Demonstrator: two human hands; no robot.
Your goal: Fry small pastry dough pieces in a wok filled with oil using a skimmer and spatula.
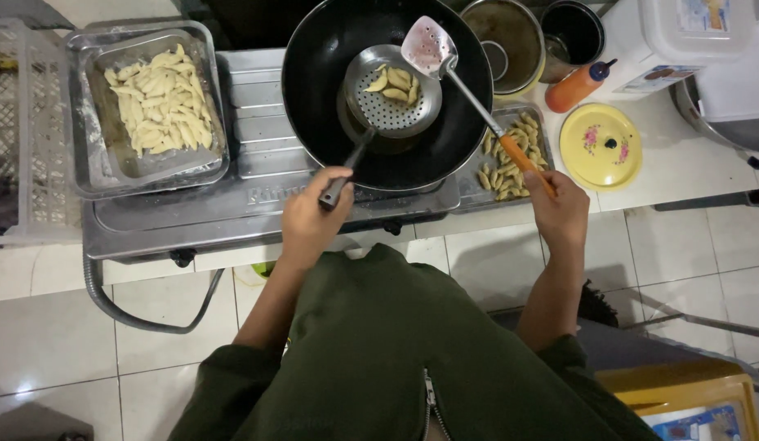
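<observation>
A black wok (314, 90) stands on a steel gas stove (191, 208). My left hand (312, 214) grips the dark handle of a round metal strainer ladle (393, 110) held over the wok, with a few pale dough pieces (394, 84) in its bowl. My right hand (559, 206) holds the orange handle of a perforated metal spatula (428, 45), whose blade rests at the strainer's far rim.
A metal tray of raw pale dough pieces (155, 98) sits at the stove's left. A tray of fried pieces (510, 155) lies to the wok's right. Beyond are a yellow lid (600, 147), an orange squeeze bottle (577, 86), a metal pot (510, 37) and a white crate (24, 122).
</observation>
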